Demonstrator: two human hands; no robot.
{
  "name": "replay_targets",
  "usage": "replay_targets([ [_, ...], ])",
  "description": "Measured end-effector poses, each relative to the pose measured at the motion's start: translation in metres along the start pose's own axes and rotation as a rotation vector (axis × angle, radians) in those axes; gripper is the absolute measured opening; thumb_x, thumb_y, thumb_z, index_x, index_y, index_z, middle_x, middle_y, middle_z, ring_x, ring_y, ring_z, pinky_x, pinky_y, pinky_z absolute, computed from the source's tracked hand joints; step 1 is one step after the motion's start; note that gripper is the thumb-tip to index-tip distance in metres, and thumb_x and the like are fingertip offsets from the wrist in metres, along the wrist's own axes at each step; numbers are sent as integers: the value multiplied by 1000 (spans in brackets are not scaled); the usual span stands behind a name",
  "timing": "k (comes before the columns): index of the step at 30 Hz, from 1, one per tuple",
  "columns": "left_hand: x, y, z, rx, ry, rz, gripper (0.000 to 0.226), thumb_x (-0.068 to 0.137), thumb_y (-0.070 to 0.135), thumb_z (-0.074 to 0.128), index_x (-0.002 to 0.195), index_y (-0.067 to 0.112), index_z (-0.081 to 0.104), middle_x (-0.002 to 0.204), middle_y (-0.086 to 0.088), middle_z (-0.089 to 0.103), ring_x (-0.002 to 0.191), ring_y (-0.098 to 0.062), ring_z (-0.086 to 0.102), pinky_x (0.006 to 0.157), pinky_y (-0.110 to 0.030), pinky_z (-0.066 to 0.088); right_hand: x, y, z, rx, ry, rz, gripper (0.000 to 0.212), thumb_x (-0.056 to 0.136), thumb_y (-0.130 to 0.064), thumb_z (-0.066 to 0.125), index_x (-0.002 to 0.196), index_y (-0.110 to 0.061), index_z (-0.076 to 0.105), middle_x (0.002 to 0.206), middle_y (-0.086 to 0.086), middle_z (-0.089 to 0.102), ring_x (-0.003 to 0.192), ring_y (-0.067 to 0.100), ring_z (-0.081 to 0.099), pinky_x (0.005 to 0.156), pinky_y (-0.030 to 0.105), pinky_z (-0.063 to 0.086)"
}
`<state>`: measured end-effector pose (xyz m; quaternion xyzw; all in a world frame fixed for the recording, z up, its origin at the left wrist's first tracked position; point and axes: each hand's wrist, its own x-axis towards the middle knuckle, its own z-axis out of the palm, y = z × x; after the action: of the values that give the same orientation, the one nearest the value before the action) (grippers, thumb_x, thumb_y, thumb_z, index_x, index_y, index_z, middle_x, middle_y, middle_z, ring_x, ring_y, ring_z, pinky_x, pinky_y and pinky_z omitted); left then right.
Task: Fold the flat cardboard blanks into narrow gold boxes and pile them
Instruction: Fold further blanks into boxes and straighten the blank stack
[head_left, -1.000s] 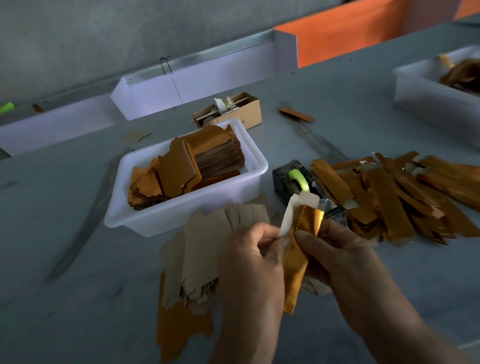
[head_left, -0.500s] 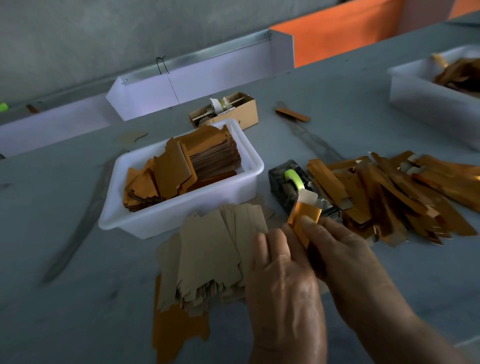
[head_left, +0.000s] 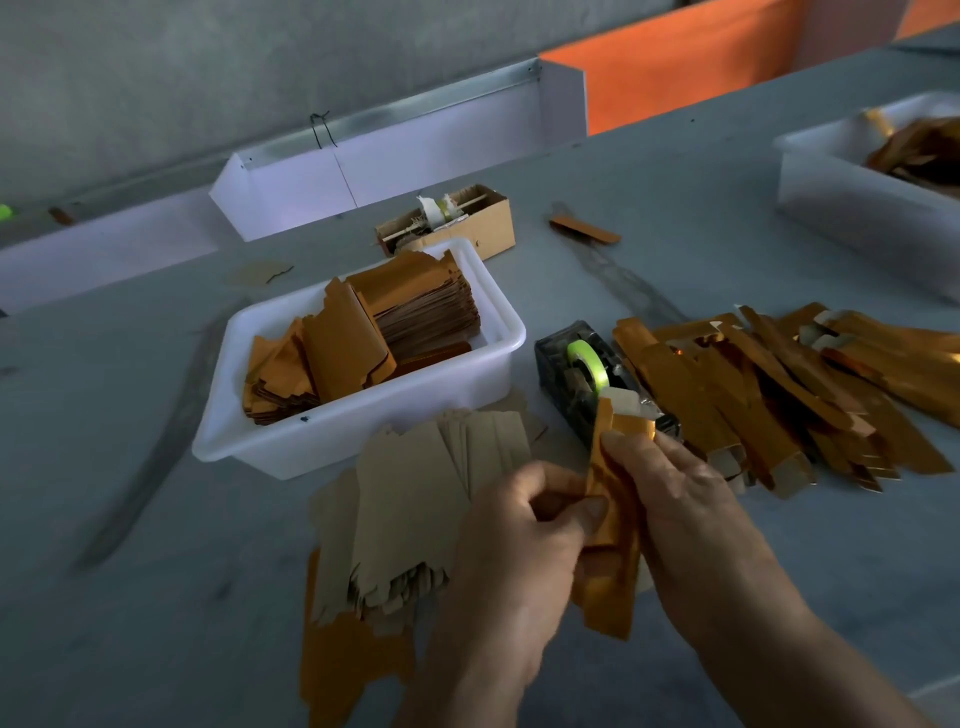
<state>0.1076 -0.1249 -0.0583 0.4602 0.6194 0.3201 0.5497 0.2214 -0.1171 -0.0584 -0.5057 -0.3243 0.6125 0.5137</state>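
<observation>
Both hands clamp one half-folded gold box (head_left: 613, 519), left hand (head_left: 519, 545) low, right hand (head_left: 685, 509) high. Long axis points at tape dispenser (head_left: 587, 379); finished pile (head_left: 779, 395) lies right of it, nearer right hand.

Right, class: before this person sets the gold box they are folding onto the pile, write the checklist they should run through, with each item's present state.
1. Both hands on the box: left hand and right hand grip the gold box: ok.
2. Box folded narrow along its length: ok.
3. Top flap closed: pale flap sticks up at the top end: not ok.
4. Seam taped: hidden by fingers: cannot tell.
5. Tape dispenser close by, just beyond the box: ok.
6. Pile of finished boxes lies to the right on the table: ok.
</observation>
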Motion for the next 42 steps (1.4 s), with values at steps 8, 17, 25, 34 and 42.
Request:
replay_targets([
  [8, -5, 13, -14, -362, 55, 22, 9, 84, 10, 67, 75, 10, 69, 68, -6, 69, 59, -14, 63, 50, -18, 51, 11, -12, -21, -171, -93, 10, 33, 79, -46, 53, 85, -18, 69, 76, 1, 71, 75, 16, 69, 70, 30, 53],
  [17, 5, 5, -15, -370, 196, -8, 29, 79, 18, 70, 52, 25, 67, 56, 6, 60, 52, -8, 51, 48, -19, 39, 45, -25, -62, -658, 120, -193, 13, 87, -22, 61, 76, -26, 67, 68, 3, 64, 61, 18, 57, 50, 25, 40],
  [25, 5, 3, -14, -377, 177, -8, 20, 82, 15, 68, 62, 19, 68, 65, -3, 62, 60, -17, 49, 49, -22, 38, 57, -26, -50, -819, -6, -203, 10, 85, -33, 64, 79, -26, 69, 64, -4, 63, 62, 15, 59, 54, 26, 47],
  [34, 6, 2, -13, -349, 157, -8, 20, 83, 16, 68, 64, 19, 70, 68, -5, 63, 69, -23, 50, 54, -25, 42, 62, -24, -39, -850, 55, -170, 10, 85, -24, 65, 75, -24, 67, 70, -6, 63, 63, 8, 57, 50, 19, 37],
  [42, 6, 2, -14, -359, 168, -28, 18, 83, 14, 69, 66, 18, 69, 61, -1, 60, 54, -14, 47, 41, -18, 40, 44, -21, -41, -479, 107, -204, 12, 85, -23, 64, 74, -23, 67, 85, -10, 65, 74, 8, 61, 60, 23, 43],
])
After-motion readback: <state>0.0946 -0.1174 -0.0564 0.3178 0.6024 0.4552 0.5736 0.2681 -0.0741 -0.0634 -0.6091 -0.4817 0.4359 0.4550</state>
